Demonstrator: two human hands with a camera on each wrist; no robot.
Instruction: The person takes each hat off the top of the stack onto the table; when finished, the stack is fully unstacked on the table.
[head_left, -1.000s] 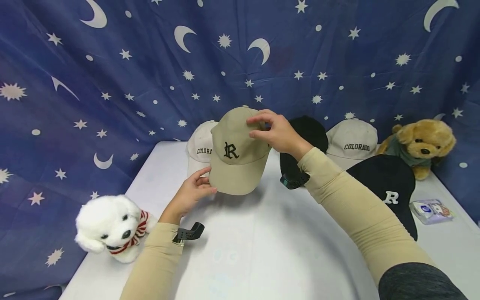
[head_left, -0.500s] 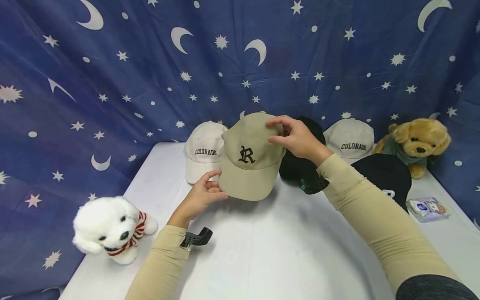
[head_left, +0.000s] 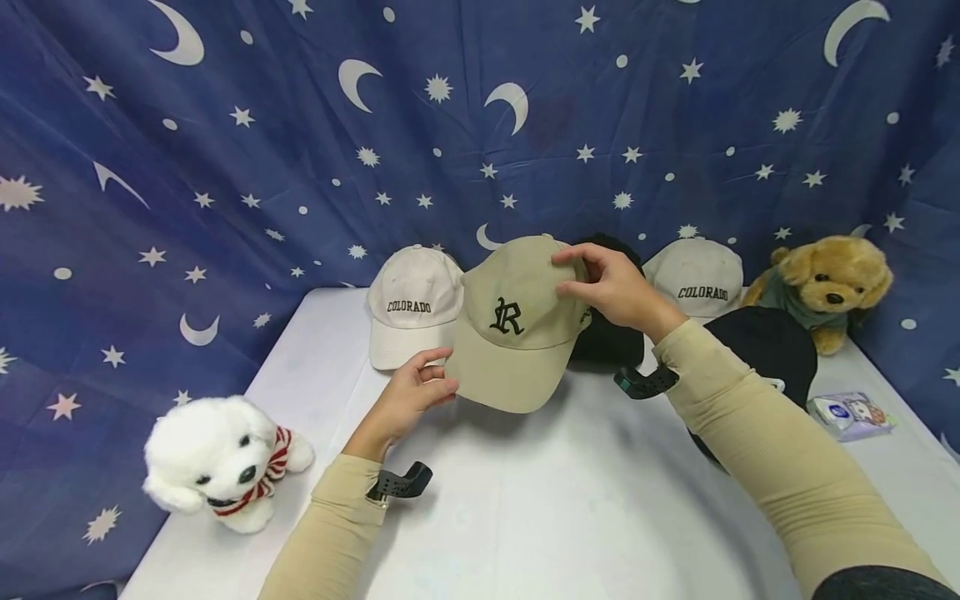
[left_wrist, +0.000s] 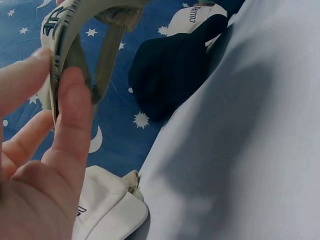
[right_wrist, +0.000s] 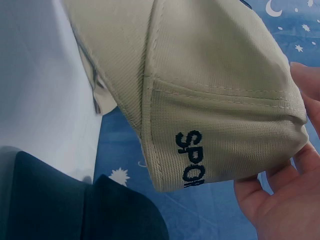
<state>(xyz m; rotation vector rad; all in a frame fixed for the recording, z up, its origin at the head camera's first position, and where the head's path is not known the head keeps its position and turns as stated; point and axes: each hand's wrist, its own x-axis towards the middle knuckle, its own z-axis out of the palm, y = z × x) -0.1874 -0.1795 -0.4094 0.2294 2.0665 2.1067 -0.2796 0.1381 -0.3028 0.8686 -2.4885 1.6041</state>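
Note:
A khaki baseball cap (head_left: 517, 287) with a dark gothic R is held up over the white table, brim toward me and crown tilted. My left hand (head_left: 412, 400) pinches the brim's left edge, thumb on one face and fingers on the other, as the left wrist view shows. On the crown's right side, my right hand (head_left: 618, 287) grips the cloth between thumb and fingers. Dark lettering (right_wrist: 191, 157) on the cap's side shows in the right wrist view. Behind the khaki cap a black cap (head_left: 611, 342) is partly hidden.
An off-white COLORADO cap (head_left: 412, 287) stands at back left, a similar cap (head_left: 697, 271) at back right. Another black cap (head_left: 780, 350) lies partly under my right sleeve. A golden plush dog (head_left: 832, 287), a purple-white packet (head_left: 851, 417) and a white plush dog (head_left: 213, 454) line the sides.
Both hands have carried the khaki cap rightward and slightly down, keeping their grip. The left off-white COLORADO cap, partly covered before, now shows almost fully.

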